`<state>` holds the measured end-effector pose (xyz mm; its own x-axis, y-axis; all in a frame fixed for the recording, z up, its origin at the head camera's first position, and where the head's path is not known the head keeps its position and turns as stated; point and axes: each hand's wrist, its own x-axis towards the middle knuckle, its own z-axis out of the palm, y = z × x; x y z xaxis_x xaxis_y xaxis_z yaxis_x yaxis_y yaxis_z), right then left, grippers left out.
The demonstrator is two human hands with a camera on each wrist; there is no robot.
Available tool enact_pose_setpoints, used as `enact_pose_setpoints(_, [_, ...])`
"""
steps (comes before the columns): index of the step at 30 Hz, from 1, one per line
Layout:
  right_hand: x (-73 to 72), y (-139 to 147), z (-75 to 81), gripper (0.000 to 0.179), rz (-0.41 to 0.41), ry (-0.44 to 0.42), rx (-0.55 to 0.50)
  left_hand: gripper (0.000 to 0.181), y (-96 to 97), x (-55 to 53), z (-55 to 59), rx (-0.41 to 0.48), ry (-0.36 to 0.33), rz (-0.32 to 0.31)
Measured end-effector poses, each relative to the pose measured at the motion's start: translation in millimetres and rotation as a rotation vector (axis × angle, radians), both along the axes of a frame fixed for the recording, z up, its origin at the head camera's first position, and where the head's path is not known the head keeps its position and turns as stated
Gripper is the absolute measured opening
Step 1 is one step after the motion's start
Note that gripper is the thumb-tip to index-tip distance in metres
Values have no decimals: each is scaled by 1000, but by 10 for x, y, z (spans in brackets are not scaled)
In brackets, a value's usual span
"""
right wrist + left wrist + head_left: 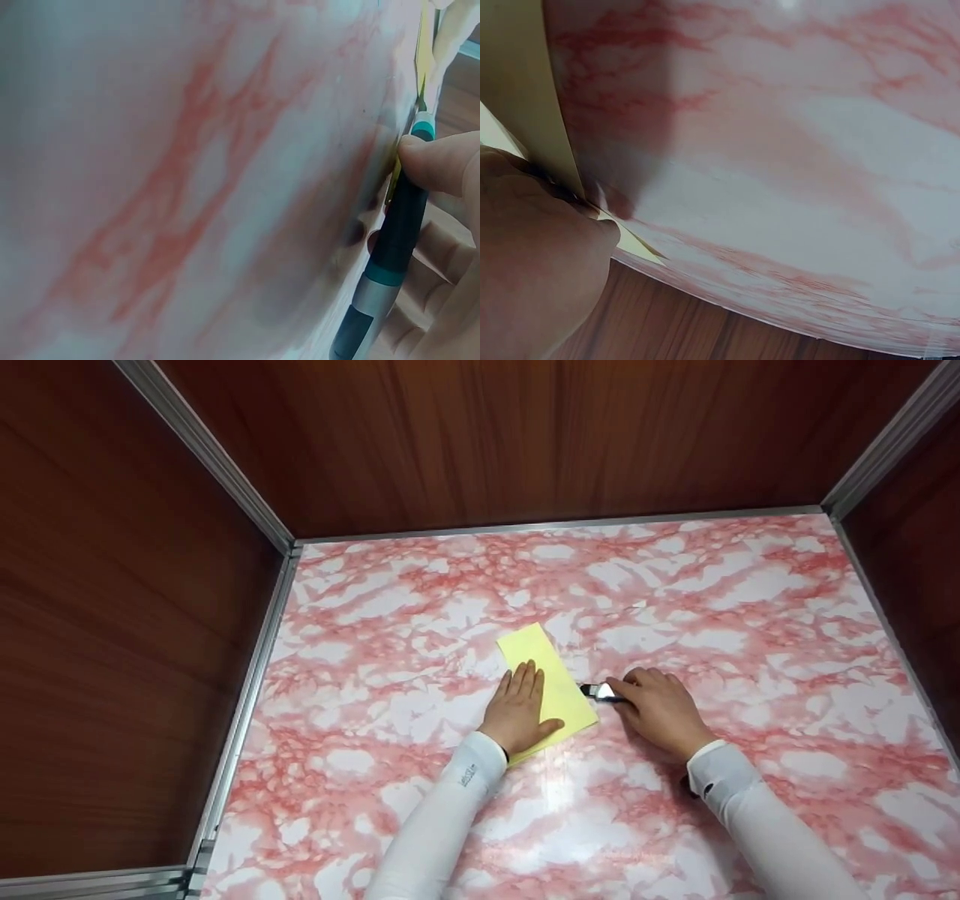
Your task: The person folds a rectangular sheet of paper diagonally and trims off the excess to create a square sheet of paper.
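A yellow sheet of folded paper lies slanted on the table. My left hand rests flat on it, fingers straight and thumb spread; in the left wrist view the hand is beside a raised paper layer. On the right, my right hand grips a utility knife, its front end right at the paper's right edge. The right wrist view shows the knife's dark handle with teal bands and a silver rear part, the thumb along its side. Its tip meets the yellow paper there.
The table has a red-and-white marbled, glossy top. Brown wood-grain panels in metal frames stand at the back, left and right. A metal strip runs along the table's left edge.
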<state>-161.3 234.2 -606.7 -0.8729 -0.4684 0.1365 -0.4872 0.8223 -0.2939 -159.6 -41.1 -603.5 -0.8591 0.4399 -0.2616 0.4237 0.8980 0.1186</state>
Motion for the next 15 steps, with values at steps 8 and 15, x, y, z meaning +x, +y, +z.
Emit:
enact_pose_setpoints(8, [-32,107,-19,43,-39,58,-48,96,-1,-16,-15,3,1,-1])
enact_pose_setpoints(15, [-25,116,-29,43,-39,49,-57,98,-7,-51,-86,-12,-29,9])
